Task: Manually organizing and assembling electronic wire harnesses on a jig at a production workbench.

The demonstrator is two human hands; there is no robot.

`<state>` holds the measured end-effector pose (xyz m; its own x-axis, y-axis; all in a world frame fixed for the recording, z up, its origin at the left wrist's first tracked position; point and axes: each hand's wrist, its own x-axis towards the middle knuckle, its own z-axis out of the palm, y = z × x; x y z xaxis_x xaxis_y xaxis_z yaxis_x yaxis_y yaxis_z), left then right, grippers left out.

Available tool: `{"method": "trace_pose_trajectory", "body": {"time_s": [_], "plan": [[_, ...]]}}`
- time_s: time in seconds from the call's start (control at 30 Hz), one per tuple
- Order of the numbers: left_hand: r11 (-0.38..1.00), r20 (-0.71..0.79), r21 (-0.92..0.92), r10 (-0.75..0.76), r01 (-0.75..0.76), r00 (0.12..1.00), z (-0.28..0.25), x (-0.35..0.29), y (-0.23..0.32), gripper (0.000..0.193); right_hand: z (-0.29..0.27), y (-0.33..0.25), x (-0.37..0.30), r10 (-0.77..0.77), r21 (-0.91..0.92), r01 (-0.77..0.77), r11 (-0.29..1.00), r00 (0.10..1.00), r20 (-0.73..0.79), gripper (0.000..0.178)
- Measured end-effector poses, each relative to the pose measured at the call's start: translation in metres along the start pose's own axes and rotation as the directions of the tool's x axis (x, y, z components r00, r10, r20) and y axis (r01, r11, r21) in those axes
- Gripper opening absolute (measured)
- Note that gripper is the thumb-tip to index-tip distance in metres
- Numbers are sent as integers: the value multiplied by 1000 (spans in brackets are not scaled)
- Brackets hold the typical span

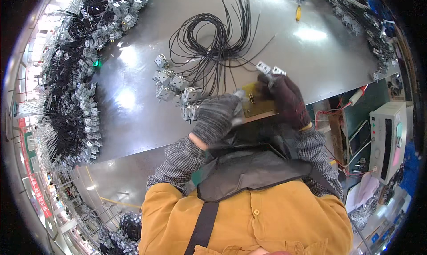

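Observation:
My left hand (215,115), in a grey striped glove, is closed at the left side of a brass-coloured plate (259,104). Its fingertips are blurred, and what they pinch cannot be made out. My right hand (290,98), in a dark maroon glove, bends its fingers over the plate's right side; these are dark and smeared. Two silvery box-shaped metal parts (263,68) show just beyond its knuckles; whether it grips them is hidden. Against my left hand lies a group of similar metal parts (164,78), joined to a looped bundle of black cables (213,44).
A long heap of cabled metal parts (84,90) lines the left side of the metal table (142,108). More lie at the far right (351,24). A yellow-handled tool (298,12) lies at the back. A whitish instrument box (386,141) with wires stands at the right.

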<state>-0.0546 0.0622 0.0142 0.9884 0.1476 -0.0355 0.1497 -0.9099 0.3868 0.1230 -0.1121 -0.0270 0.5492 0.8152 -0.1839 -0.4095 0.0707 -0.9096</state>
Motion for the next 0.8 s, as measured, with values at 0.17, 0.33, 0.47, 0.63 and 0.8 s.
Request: {"method": "trace_pose_trajectory", "body": {"time_s": [0.17,0.33,0.47,0.63,0.8], "plan": [[1000,-101,-6,-10,10,995,11,33,11,48,-9,-2,20,-115,-112,104,988,988,-98,40],[1000,-134,3,5,-5,991,17,39,18,43,6,-10,-12,-156,-372,80,925,971,-181,31],[996,-228,92,35,-14,973,33,29,14,50,0,-8,-44,-54,-531,-5,847,994,-96,24],[999,-134,33,44,-40,990,23,25,14,58,-3,11,-67,-140,-669,87,738,990,-26,23],[993,-100,-117,-21,9,995,26,28,6,55,14,19,-64,-268,-748,181,638,963,4,23]]}}
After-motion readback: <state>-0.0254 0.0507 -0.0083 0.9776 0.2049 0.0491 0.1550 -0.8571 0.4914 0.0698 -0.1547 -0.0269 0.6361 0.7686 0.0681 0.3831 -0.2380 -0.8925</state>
